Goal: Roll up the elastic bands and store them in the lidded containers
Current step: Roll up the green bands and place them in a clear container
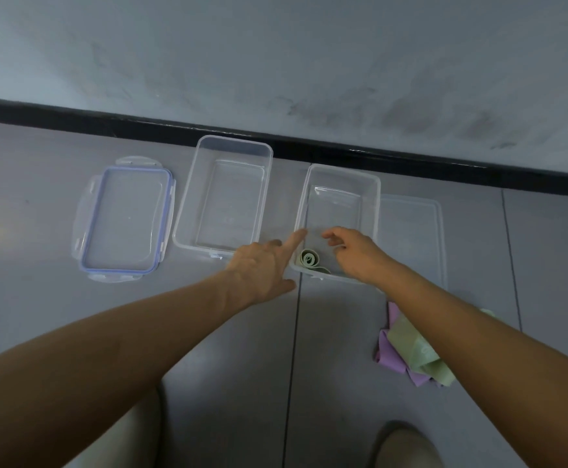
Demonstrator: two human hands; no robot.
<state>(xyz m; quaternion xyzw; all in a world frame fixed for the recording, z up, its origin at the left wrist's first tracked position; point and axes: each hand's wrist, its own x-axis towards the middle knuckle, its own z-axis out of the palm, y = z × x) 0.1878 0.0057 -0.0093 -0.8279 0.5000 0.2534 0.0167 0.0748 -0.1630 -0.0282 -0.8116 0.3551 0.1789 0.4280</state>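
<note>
Two clear plastic containers stand open on the grey floor. In the right container (372, 184), a rolled green elastic band (309, 259) lies at the near left corner. My left hand (264, 265) rests against that container's left wall, index finger stretched along the rim. Over the container's near end hovers my right hand (353, 253), its fingers loosely curled and holding nothing. The left container (188, 204) has nothing in it. A pile of loose purple and green bands (407, 352) lies on the floor to the near right, partly hidden by my right forearm.
A blue-rimmed lid (125, 217) lies flat to the left of the left container. A clear lid (414, 231) lies to the right of the right container. A black skirting (410, 163) and the wall run behind. My knees show at the bottom edge.
</note>
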